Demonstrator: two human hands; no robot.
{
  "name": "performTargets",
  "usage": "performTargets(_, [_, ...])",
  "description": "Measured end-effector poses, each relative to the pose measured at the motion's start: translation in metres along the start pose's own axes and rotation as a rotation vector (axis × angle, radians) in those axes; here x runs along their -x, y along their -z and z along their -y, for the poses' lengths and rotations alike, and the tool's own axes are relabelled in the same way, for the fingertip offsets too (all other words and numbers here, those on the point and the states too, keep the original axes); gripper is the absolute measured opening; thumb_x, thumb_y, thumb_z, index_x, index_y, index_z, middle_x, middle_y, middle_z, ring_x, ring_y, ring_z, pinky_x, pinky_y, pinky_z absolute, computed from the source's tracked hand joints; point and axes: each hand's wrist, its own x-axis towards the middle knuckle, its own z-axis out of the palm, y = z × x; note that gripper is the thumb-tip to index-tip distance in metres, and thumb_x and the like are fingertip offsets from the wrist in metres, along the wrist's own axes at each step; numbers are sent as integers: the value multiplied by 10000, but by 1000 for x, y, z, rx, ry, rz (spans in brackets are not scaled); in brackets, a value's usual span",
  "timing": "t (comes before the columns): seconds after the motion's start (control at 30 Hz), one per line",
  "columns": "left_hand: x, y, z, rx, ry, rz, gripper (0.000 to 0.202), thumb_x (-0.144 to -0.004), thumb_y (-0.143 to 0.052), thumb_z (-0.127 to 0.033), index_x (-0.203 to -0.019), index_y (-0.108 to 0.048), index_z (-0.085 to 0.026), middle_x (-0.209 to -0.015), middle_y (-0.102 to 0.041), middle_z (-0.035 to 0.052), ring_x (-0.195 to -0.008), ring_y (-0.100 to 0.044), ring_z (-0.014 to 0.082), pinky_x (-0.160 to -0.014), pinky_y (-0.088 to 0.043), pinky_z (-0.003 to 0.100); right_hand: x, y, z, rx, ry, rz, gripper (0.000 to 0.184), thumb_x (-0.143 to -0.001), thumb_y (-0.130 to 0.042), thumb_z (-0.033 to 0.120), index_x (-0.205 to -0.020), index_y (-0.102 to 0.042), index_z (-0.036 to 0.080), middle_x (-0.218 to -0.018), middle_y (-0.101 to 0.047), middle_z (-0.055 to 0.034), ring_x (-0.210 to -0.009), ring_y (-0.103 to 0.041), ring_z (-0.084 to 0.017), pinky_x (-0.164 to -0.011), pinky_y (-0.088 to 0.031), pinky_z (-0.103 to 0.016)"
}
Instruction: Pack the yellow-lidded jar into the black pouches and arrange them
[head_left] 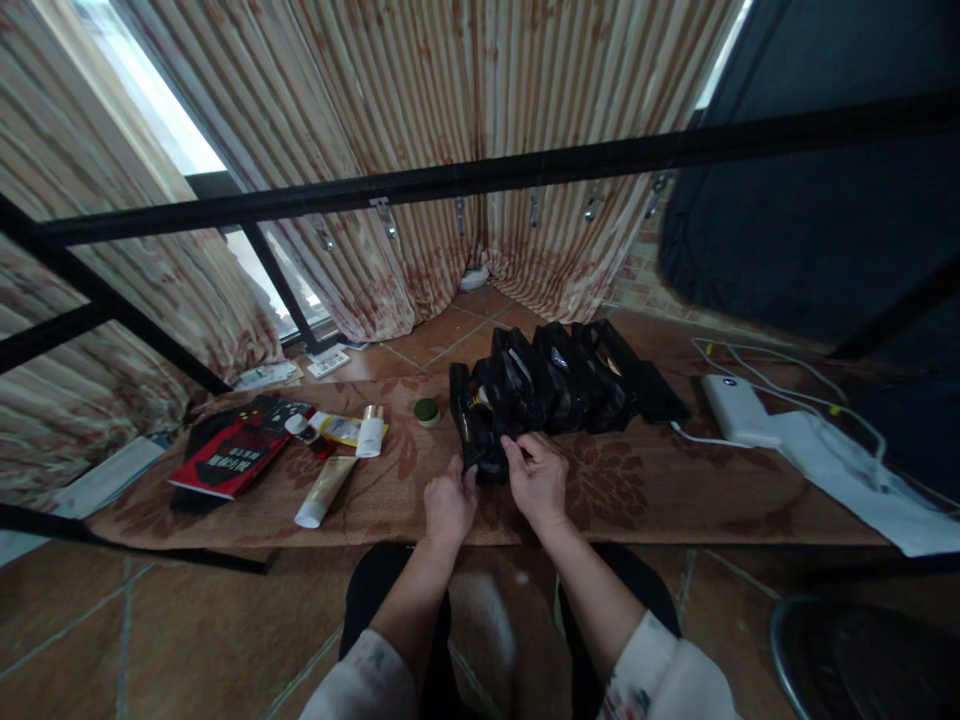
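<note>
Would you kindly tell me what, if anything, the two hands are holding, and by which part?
The left hand and right hand appear to pinch the black sectioned bag by the near edge of its left end.

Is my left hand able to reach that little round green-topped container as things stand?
Probably yes: just tablecloth seems to lie between the left hand and the green-topped container. The hand would likely need to let go of the black pouch first, which it appears to be pinching.
</note>
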Motion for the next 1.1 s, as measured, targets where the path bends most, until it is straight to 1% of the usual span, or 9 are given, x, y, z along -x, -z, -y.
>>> performTargets(0.07, [0,0,0,8,-4,-3,235,-990,-464,-306,-1069,-633,-162,-871,-768,102,-823,-745,236,-707,-493,276,1,1,-1,2,-2,7,389,-935,-571,378,-589,-561,201,-593,-513,25,-582,-497,-130,-599,-374,-252])
performTargets(0.17, [0,1,1,23,-7,-8,241,-992,-458,-299,-1091,-635,-170,-876,-769,97,-835,-745,230,-717,-499,270,2,4,-1,14,-16,8,288,-903,-616,443,-773,-678,193,-694,-626,-7,-626,-561,-147,-622,-419,-258])
performTargets(0.27, [1,0,1,29,-8,-13,250,-990,-459,-303,-1109,-635,-171,-865,-770,96,-815,-746,232,-708,-502,273,4,6,0,38,-28,0,302,-874,-644,483,-885,-707,187,-758,-669,-33,-653,-590,-164,-648,-448,-275])
performTargets(0.47, [1,-1,2,12,-2,-24,244,-988,-460,-310,-1082,-633,-166,-847,-766,99,-800,-743,237,-705,-497,279,3,7,2,36,0,17,290,-929,-573,439,-839,-701,196,-762,-669,-38,-690,-605,-165,-666,-446,-271])
performTargets(0.67, [1,-2,2,6,-7,-19,226,-985,-465,-314,-1023,-629,-163,-819,-759,105,-778,-742,250,-659,-477,282,-1,5,2,26,-5,32,379,-950,-536,379,-617,-588,206,-647,-569,-8,-625,-524,-145,-638,-387,-268])
performTargets(0.8, [1,-2,2,23,-3,-25,225,-984,-466,-318,-995,-625,-160,-807,-755,110,-770,-740,252,-654,-470,287,-2,6,4,-21,-51,46,379,-936,-548,399,-614,-598,206,-645,-576,-10,-634,-533,-149,-646,-403,-270])
performTargets(0.9, [2,-1,2,53,-1,-28,217,-979,-473,-325,-987,-618,-163,-789,-751,100,-763,-738,241,-648,-467,280,-1,11,3,-83,-113,65,295,-889,-604,460,-788,-700,200,-747,-661,-32,-689,-598,-166,-662,-452,-275])
performTargets(0.97, [2,0,2,84,-1,-32,202,-965,-500,-336,-976,-611,-168,-772,-746,88,-757,-737,234,-648,-470,276,2,16,1,-125,-173,65,349,-871,-608,504,-962,-724,187,-886,-714,-69,-761,-640,-187,-699,-490,-294])
performTargets(1.1, [4,1,3,185,-10,-50,203,-923,-564,-357,-1008,-589,-175,-804,-752,63,-733,-732,212,-643,-490,270,8,25,-11,-193,-346,44,515,-959,-397,553,-1054,-719,163,-974,-744,-105,-691,-660,-175,-665,-522,-312])
